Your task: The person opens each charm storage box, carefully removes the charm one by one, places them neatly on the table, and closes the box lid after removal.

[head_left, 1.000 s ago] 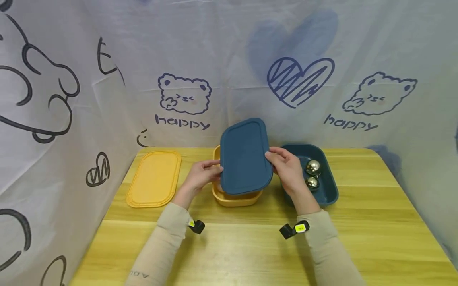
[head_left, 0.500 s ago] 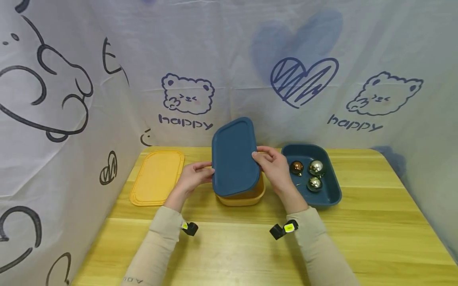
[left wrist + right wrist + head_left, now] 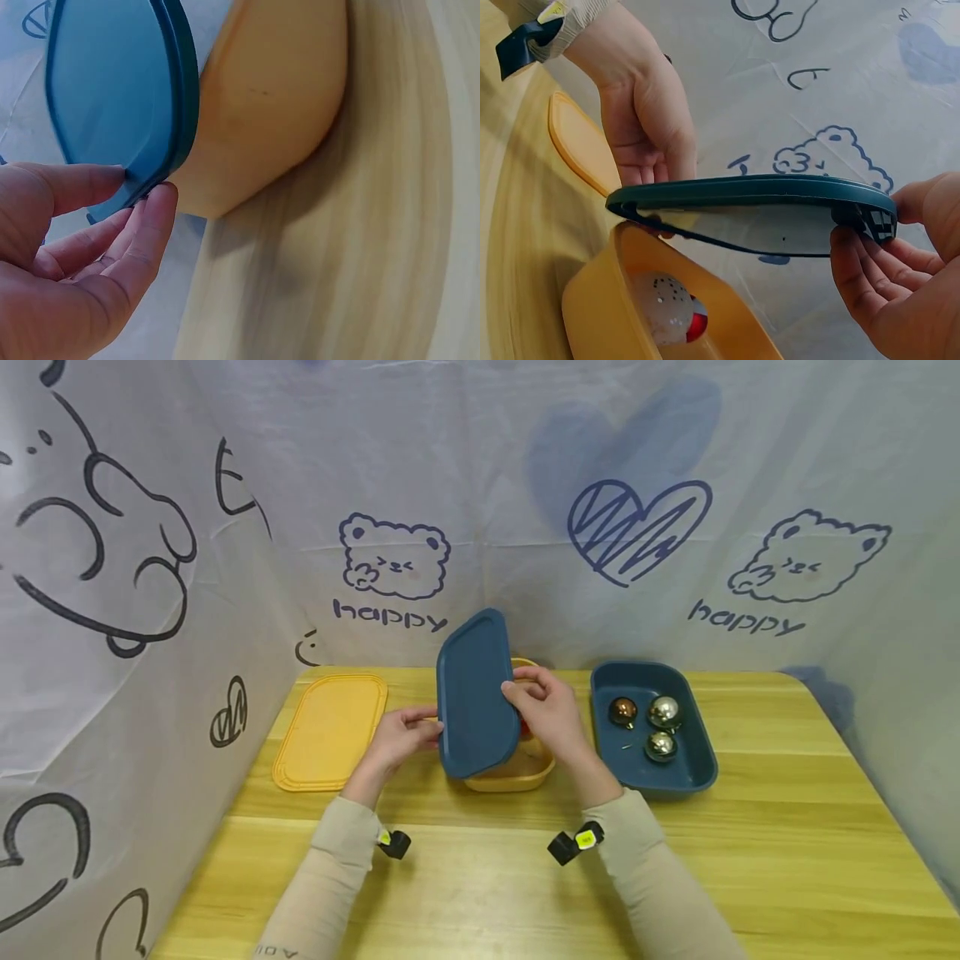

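Both hands hold a dark blue rectangular lid (image 3: 474, 697), tilted above the yellow box (image 3: 513, 783). My left hand (image 3: 397, 739) pinches its left edge between thumb and fingers; in the left wrist view the thumb (image 3: 90, 180) lies on the lid's face. Gripping the opposite edge is my right hand (image 3: 553, 714), with fingers curled under the rim in the right wrist view. Inside the yellow box, that same view shows a white speckled ball (image 3: 660, 304) and part of something red (image 3: 697, 321). The lid hides much of the box in the head view.
A yellow lid (image 3: 330, 732) lies flat at the left of the wooden table (image 3: 465, 893). At the right, an open dark blue box (image 3: 693, 772) contains a brown bauble (image 3: 622, 711) and two shiny silvery baubles (image 3: 663, 712). A printed cloth (image 3: 517, 577) hangs behind the table.
The blue lid has shifted left and turned more steeply on edge, exposing more of the yellow box's right side. My right hand has moved left with it, uncovering the brown bauble.
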